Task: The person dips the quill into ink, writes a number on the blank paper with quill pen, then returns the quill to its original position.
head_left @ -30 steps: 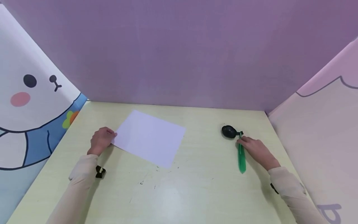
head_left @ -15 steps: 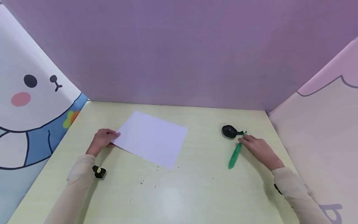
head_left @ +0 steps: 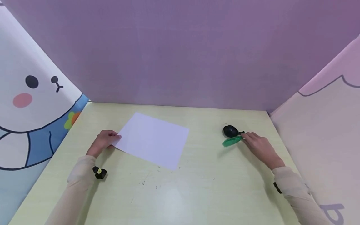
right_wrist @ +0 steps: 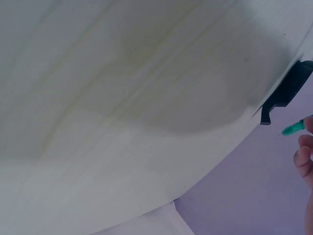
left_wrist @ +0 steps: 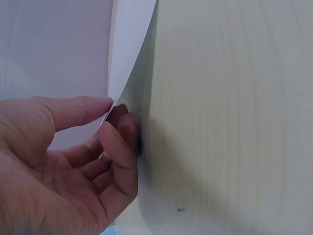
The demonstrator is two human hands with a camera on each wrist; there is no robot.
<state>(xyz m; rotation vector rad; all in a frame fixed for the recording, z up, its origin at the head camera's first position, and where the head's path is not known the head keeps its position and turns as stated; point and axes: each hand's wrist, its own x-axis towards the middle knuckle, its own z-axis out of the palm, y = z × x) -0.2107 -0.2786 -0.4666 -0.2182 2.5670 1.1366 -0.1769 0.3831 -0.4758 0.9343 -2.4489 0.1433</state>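
Observation:
A sheet of white paper lies on the table's left half. My left hand pinches its left corner; in the left wrist view the thumb is on top, fingers curl beneath, and the paper's edge lifts off the tabletop. On the right side, my right hand pinches the narrow end of a slim green translucent piece, whose wide rounded end points left. Just beyond it lies a black oval object with a thin stem reaching toward my fingertips. The right wrist view shows only the green piece's tip.
The pale wooden table bears several small dark specks near its middle. A purple panel rises along the back edge. Printed side panels stand left, with a cartoon animal, and right.
The green piece has swung round in my right hand, its wide end going from pointing toward me to pointing left. My left hand and the paper have shifted slightly right.

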